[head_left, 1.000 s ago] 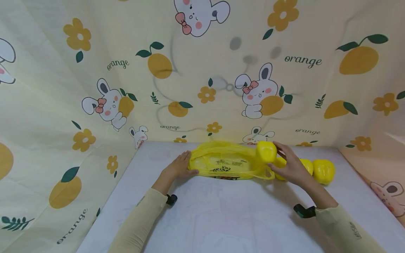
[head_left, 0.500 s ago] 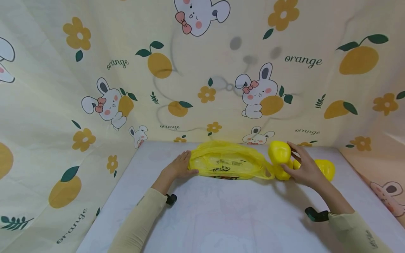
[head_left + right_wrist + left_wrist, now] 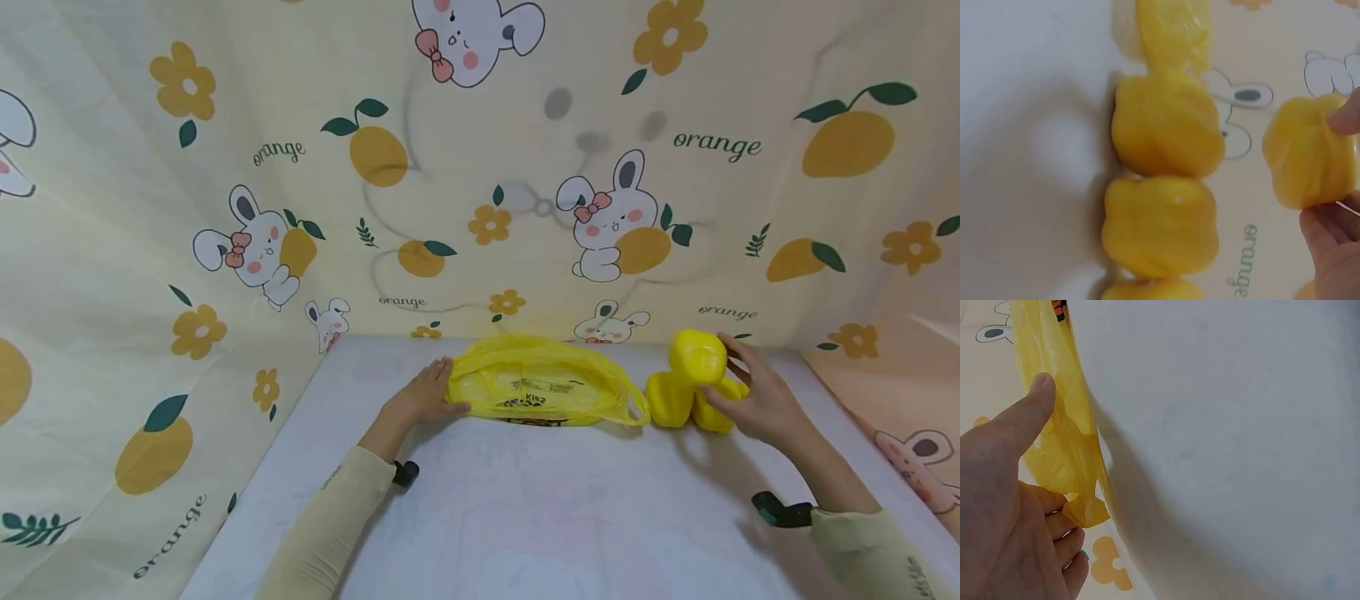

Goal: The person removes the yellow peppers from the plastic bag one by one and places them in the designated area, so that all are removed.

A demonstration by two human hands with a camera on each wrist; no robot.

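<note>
A yellow plastic bag [image 3: 547,387] with dark print lies on its side at the back of the table. My left hand [image 3: 429,392] holds its left end; in the left wrist view the thumb [image 3: 1038,406] lies along the film and the fingers curl by the bag's corner. Up in the air at the right, my right hand [image 3: 761,400] grips a yellow bell pepper [image 3: 697,356] between thumb and fingers. Below it, more yellow bell peppers stand in a row on the table, the first pepper [image 3: 1166,128] beside the bag's right end and a second pepper [image 3: 1160,226] after it. My right hand partly hides the row in the head view.
The white tabletop [image 3: 510,508] stretches in front of the bag and peppers. A cream cloth backdrop [image 3: 480,283] printed with rabbits and oranges rises right behind them and along both sides.
My right hand has carried the held pepper rightward, from the bag's right end to above the row of peppers. The left hand and the bag stay put.
</note>
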